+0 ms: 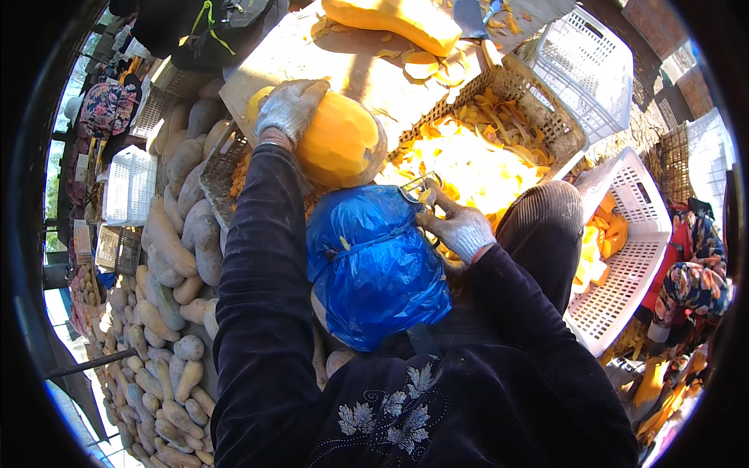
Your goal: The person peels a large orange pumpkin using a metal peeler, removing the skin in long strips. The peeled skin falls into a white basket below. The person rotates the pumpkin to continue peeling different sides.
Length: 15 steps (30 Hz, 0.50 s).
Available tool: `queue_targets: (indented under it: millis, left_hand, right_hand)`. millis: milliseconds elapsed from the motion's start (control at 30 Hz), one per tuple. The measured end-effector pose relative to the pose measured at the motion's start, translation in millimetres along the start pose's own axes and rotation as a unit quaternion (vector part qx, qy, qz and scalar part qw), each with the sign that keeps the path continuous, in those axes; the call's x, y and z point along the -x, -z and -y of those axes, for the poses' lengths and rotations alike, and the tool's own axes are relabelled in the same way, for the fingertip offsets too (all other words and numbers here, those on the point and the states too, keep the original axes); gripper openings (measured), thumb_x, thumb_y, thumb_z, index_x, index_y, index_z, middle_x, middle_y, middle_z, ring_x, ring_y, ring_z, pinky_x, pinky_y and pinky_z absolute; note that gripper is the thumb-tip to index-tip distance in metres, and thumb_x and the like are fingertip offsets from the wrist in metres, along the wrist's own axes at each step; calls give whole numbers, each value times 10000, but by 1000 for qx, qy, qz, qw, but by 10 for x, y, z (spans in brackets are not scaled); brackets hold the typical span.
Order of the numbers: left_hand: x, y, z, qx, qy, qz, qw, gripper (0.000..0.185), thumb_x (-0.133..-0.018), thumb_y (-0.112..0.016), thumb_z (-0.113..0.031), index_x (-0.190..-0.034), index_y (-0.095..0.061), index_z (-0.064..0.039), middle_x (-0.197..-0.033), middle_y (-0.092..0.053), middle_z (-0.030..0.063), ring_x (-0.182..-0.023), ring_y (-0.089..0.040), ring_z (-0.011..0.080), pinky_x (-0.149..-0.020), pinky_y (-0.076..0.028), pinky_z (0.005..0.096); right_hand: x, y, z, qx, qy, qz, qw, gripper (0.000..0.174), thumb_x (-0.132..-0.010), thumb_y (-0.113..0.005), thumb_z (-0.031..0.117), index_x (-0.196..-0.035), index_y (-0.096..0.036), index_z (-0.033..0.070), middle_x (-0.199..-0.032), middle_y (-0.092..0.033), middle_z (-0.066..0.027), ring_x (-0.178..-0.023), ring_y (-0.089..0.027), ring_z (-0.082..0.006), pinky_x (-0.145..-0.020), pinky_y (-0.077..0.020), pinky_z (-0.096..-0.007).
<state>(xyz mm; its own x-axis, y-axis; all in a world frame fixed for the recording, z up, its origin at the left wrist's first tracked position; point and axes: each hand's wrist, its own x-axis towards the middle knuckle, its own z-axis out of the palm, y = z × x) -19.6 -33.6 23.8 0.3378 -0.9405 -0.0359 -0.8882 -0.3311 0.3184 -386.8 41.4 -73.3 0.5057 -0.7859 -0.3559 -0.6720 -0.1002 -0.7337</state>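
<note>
My left hand (pixel 292 108), in a pale work glove, grips the top of a large squash (pixel 339 143). Most of its surface is peeled orange; duller skin remains on the end toward the right. The squash rests between the wooden board (pixel 269 67) and a blue plastic bag (pixel 374 263) over my lap. To the right of the bag, my right hand (pixel 459 225), also gloved, holds a metal-framed peeler (pixel 420 186). The peeler is apart from the squash, over a dirty plastic crate (pixel 564 126) of orange peelings (pixel 468 158).
A peeled squash (pixel 398 23) and a broad-bladed knife (pixel 468 20) lie on the board. Right of my knee stands a white crate (pixel 629 251) with orange squash pieces (pixel 605 234). Unpeeled squashes (pixel 169 234) are heaped at left. People are nearby, one in a floral sleeve (pixel 681 292).
</note>
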Motion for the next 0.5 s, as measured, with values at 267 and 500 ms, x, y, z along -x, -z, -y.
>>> queue_targets:
  millis: [267,500]
  left_hand:
    - [-37,11,-138,-15,32,28,999,588,-1043,-449,-560,-1413,-708,-184,-1503,-642,126,-1420,-553,337,-1227,-372,453]
    - [192,-37,258,-197,-200,-84,956,397,-1006,-512,-72,-1340,-707,-155,-1383,-703,144,-1317,-637,322,-1157,-474,383]
  right_hand:
    - [-231,200,746,58,48,26,997,746,-998,-597,601,-1658,-373,336,-1119,-763,-233,-1066,-735,-416,-948,-566,-497]
    - [-411,145,364,-409,46,22,911,702,-965,-814,293,-1599,-537,170,-1514,-642,-136,-1243,-651,-101,-1067,-517,-261]
